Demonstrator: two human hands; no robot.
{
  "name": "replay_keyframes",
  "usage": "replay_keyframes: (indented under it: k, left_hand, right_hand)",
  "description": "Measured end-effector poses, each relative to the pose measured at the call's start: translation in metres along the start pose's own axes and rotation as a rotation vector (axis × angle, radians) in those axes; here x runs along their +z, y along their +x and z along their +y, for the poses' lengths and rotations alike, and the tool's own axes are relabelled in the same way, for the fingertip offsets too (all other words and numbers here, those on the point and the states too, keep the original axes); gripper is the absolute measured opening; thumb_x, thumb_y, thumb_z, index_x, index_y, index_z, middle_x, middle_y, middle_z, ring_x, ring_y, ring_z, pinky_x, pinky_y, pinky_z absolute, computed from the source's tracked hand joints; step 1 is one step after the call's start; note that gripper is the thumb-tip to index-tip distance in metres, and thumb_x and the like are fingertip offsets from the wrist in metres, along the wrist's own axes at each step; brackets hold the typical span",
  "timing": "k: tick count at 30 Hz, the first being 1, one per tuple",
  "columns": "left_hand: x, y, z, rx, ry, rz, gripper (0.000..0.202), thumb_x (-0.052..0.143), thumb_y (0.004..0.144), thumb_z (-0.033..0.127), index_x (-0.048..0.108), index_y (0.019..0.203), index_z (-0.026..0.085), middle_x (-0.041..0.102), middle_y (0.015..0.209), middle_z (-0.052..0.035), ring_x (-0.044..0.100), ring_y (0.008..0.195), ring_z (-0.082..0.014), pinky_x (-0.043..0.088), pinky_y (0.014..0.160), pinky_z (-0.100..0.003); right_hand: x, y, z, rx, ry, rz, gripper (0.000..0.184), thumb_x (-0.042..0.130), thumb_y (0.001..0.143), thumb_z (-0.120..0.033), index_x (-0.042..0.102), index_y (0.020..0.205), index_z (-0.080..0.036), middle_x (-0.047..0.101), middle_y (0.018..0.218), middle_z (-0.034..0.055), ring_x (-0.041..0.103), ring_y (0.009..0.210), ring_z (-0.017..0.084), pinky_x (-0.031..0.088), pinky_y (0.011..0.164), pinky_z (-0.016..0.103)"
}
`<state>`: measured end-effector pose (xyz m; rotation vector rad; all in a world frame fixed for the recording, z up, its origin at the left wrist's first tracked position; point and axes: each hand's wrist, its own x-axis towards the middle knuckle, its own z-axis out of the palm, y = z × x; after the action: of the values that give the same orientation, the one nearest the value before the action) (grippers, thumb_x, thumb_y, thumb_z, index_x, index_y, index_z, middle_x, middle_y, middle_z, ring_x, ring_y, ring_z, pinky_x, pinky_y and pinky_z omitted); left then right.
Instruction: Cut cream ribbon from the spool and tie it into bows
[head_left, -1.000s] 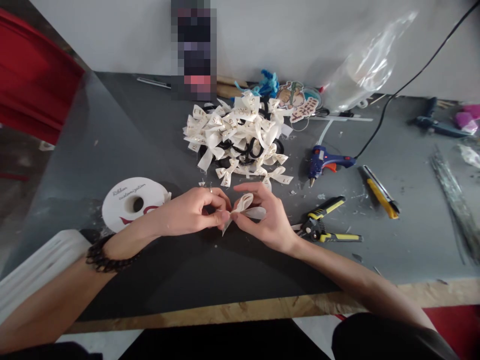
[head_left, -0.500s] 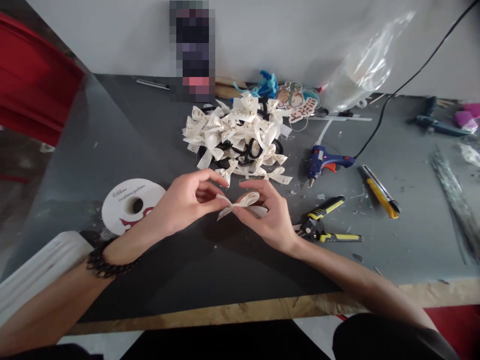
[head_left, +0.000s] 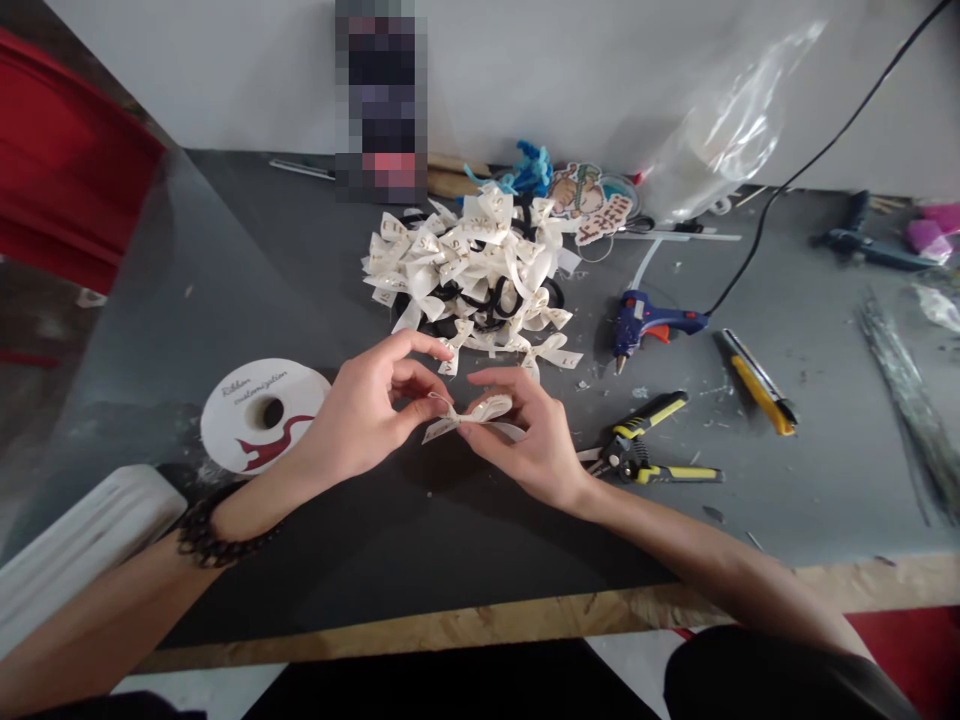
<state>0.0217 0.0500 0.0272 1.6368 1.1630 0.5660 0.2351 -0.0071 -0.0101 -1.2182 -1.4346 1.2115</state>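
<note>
A cream ribbon bow (head_left: 489,409) is held between my two hands above the dark tabletop, its loops out to the sides and its tails hanging below. My left hand (head_left: 379,405) pinches the bow's left loop with thumb and fingers. Near the knot, my right hand (head_left: 529,435) grips the bow from the right, thumb in front and fingers behind. Just beyond my fingertips lies a heap of similar cream bows (head_left: 472,250) with gold lettering, mixed with black hair ties (head_left: 506,297).
A ribbon spool (head_left: 225,410) lies by my left forearm. To the right are a blue glue gun (head_left: 645,320) with a black cord, yellow-black wire strippers (head_left: 630,455) and a yellow utility knife (head_left: 761,385). A clear plastic bag (head_left: 720,140) stands at the back.
Both hands have shifted slightly left with the bow. My left fingers now pinch its left loop, and more of the spool's red print shows.
</note>
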Motion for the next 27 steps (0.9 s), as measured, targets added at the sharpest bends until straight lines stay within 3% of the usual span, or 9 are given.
replay_keyframes:
  k: [6,9,13,18,22,24,27]
  left_hand:
    - [0.0062,-0.0046,0.0018,0.016,0.108,0.036,0.033,0.067,0.096,0.020,0.061,0.127,0.029,0.080,0.088,0.0022,0.077,0.080,-0.0171,0.056,0.076,-0.029]
    - [0.0081,-0.0064,0.0021,0.019,0.142,0.099,0.028,0.072,0.094,0.024,0.060,0.120,0.027,0.080,0.085,0.0022,0.077,0.078,-0.0177,0.056,0.074,-0.028]
    - [0.0049,-0.0047,0.0014,0.010,0.053,0.106,0.041,0.081,0.089,0.029,0.058,0.123,0.027,0.080,0.087,0.0006,0.078,0.079,-0.0196,0.058,0.074,-0.030]
    - [0.0053,-0.0043,0.0007,0.044,0.003,0.042,0.043,0.072,0.094,0.023,0.056,0.133,0.029,0.079,0.099,-0.0018,0.078,0.088,-0.0194,0.060,0.083,-0.032]
    - [0.0052,-0.0029,-0.0018,-0.025,-0.041,0.001,0.045,0.071,0.097,0.036,0.058,0.140,0.029,0.077,0.121,-0.0067,0.077,0.098,-0.0211,0.062,0.087,-0.034]
    - [0.0039,-0.0016,-0.0023,-0.085,-0.074,-0.007,0.046,0.075,0.094,0.045,0.062,0.134,0.027,0.078,0.117,-0.0072,0.077,0.098,-0.0229,0.062,0.085,-0.034]
    - [0.0036,-0.0007,-0.0010,-0.125,-0.074,-0.045,0.045,0.081,0.090,0.046,0.066,0.128,0.027,0.079,0.099,-0.0038,0.077,0.089,-0.0222,0.061,0.080,-0.033]
  right_hand:
    - [-0.0004,0.0003,-0.0017,-0.014,-0.001,0.004,0.045,0.079,0.086,-0.020,0.063,0.128,-0.023,0.078,0.090,-0.0002,0.076,0.079,0.016,0.064,0.079,0.031]
    - [-0.0007,-0.0003,-0.0022,-0.008,-0.006,0.018,0.044,0.079,0.086,-0.021,0.063,0.127,-0.023,0.077,0.089,-0.0004,0.075,0.078,0.016,0.064,0.078,0.031]
    - [-0.0014,-0.0003,-0.0021,0.011,-0.013,0.030,0.044,0.080,0.086,-0.022,0.063,0.127,-0.024,0.078,0.090,-0.0002,0.075,0.079,0.016,0.064,0.078,0.031]
    - [-0.0003,0.0002,-0.0016,0.008,-0.027,0.030,0.044,0.080,0.085,-0.023,0.064,0.126,-0.024,0.078,0.090,0.0003,0.076,0.079,0.017,0.064,0.078,0.032]
    - [0.0000,-0.0002,-0.0017,0.025,-0.031,0.056,0.041,0.080,0.086,-0.025,0.064,0.125,-0.024,0.078,0.090,0.0005,0.075,0.076,0.017,0.064,0.075,0.032]
    - [-0.0005,-0.0003,-0.0016,0.030,-0.039,0.078,0.042,0.080,0.086,-0.026,0.064,0.125,-0.024,0.078,0.091,0.0010,0.075,0.076,0.018,0.064,0.075,0.033]
    - [-0.0011,-0.0003,-0.0010,0.030,-0.045,0.085,0.042,0.081,0.087,-0.027,0.064,0.126,-0.024,0.077,0.092,0.0009,0.075,0.077,0.018,0.063,0.074,0.032]
